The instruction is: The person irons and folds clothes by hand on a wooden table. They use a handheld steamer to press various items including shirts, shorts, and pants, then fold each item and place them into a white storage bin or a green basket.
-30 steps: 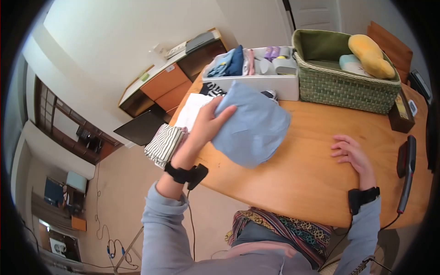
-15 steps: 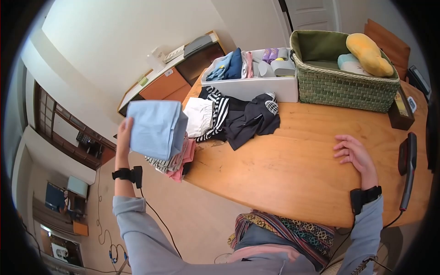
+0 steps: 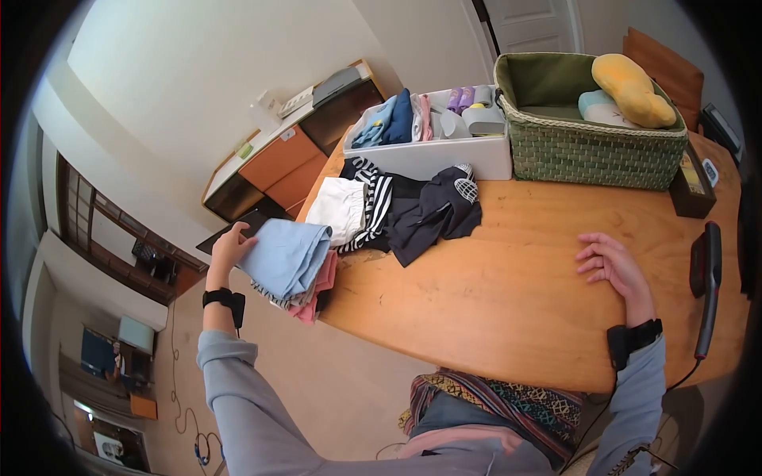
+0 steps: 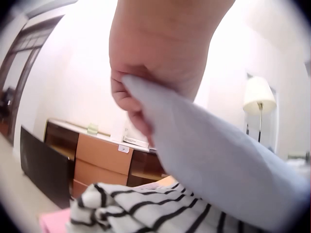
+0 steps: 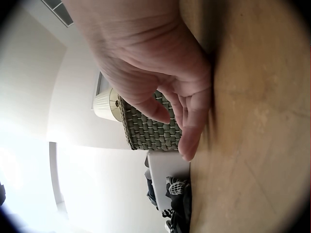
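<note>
A folded light blue cloth (image 3: pixel 286 255) lies over a pile of folded clothes at the table's left corner. The left hand (image 3: pixel 228 247) pinches its outer left edge. In the left wrist view the fingers grip one end of the blue cloth (image 4: pixel 214 155), which slants down above a black-and-white striped garment (image 4: pixel 141 208). Pink fabric (image 3: pixel 324 274) shows at the pile's side. The right hand (image 3: pixel 609 266) rests on the table at the right, holding nothing, fingers loosely bent; the right wrist view shows this hand (image 5: pixel 155 73) side-on against the wood.
White shorts (image 3: pixel 337 209), a striped piece and dark clothes (image 3: pixel 432 214) lie beyond the pile. Behind them stand a white bin (image 3: pixel 468 156) of folded clothes and a green woven basket (image 3: pixel 595 149) with a yellow plush. A corded straightener-like tool (image 3: pixel 706 293) lies at the far right.
The left hand has carried the blue cloth left from mid-table and lowered it onto the pile, uncovering the dark clothes. The right hand has stayed in place.
</note>
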`<state>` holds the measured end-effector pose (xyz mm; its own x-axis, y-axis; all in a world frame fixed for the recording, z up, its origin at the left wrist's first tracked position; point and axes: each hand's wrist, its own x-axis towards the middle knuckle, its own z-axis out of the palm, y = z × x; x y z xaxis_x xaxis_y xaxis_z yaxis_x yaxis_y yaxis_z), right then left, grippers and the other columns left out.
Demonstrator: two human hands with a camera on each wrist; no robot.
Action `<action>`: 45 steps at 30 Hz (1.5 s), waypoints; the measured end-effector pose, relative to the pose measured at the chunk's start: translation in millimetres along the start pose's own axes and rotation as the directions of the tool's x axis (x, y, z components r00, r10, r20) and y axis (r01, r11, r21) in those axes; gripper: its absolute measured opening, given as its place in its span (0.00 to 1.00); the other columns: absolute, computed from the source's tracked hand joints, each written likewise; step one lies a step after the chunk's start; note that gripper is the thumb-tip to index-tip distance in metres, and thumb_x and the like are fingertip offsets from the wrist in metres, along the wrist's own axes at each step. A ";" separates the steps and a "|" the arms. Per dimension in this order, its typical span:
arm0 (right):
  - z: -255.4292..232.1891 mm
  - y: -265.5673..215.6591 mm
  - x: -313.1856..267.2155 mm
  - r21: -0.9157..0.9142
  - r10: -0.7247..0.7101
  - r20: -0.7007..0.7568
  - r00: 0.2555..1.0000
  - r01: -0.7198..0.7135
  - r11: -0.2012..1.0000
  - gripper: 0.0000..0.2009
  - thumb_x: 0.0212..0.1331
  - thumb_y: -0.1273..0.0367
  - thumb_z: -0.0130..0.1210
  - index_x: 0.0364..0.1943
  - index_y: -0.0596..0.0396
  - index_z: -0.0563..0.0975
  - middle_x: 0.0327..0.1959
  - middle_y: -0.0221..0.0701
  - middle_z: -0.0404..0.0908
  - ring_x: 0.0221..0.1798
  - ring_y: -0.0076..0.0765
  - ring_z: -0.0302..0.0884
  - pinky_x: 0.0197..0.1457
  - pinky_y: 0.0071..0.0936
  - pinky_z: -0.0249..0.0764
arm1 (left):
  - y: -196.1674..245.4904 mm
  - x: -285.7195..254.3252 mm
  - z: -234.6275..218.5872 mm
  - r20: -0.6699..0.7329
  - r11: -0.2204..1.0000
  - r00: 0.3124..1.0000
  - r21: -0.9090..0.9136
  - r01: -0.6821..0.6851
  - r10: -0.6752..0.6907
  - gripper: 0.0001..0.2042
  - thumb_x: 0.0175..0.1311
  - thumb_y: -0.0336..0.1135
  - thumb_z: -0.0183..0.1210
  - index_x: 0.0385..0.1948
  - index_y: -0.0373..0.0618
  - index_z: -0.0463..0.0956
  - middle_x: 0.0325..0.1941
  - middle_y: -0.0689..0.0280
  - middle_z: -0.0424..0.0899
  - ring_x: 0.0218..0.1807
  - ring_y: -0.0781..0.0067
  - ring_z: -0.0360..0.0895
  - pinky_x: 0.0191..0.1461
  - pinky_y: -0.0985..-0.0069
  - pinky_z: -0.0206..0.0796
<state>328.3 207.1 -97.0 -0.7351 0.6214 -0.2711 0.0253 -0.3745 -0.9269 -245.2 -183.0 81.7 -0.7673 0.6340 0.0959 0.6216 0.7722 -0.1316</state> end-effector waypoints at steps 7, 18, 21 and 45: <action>-0.4 1.2 -0.3 0.018 -0.015 -0.012 1.000 0.015 1.000 0.16 0.66 0.66 0.43 0.54 0.58 0.68 0.37 0.34 0.80 0.35 0.30 0.82 0.29 0.22 0.79 | 55.6 -6.8 20.4 -0.413 0.962 0.869 0.110 -0.250 0.273 0.31 0.62 0.48 0.54 0.67 0.53 0.55 0.70 0.53 0.56 0.71 0.54 0.52 0.69 0.56 0.47; 1.9 1.7 -3.3 0.018 -0.024 -0.027 0.999 0.024 1.000 0.14 0.64 0.67 0.43 0.52 0.56 0.71 0.38 0.34 0.79 0.35 0.29 0.81 0.33 0.23 0.77 | 35.0 -8.8 107.2 0.013 0.917 0.980 -0.356 -0.180 0.197 0.27 0.70 0.57 0.31 0.66 0.57 0.57 0.72 0.58 0.54 0.73 0.58 0.47 0.71 0.52 0.35; 0.3 1.1 -2.5 0.023 -0.018 -0.028 0.999 0.018 1.000 0.14 0.64 0.67 0.43 0.51 0.56 0.71 0.37 0.34 0.79 0.36 0.30 0.81 0.34 0.23 0.77 | 55.1 -11.7 86.3 0.006 0.971 0.980 -0.141 -0.195 0.198 0.25 0.69 0.50 0.41 0.65 0.53 0.59 0.70 0.55 0.57 0.71 0.54 0.52 0.70 0.51 0.42; -3.3 10.8 6.5 0.015 -0.011 0.030 1.000 0.010 1.000 0.14 0.63 0.68 0.43 0.51 0.56 0.69 0.37 0.35 0.80 0.34 0.29 0.82 0.31 0.23 0.78 | 212.9 72.1 94.3 -0.303 0.933 0.953 -0.341 -0.116 0.008 0.15 0.57 0.35 0.49 0.39 0.32 0.74 0.37 0.43 0.78 0.40 0.42 0.77 0.48 0.58 0.68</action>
<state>326.0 209.4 -109.7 -0.7551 0.6047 -0.2533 0.0072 -0.3787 -0.9255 -183.1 23.2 -32.4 -0.6788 0.6228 0.3891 0.7225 0.6611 0.2022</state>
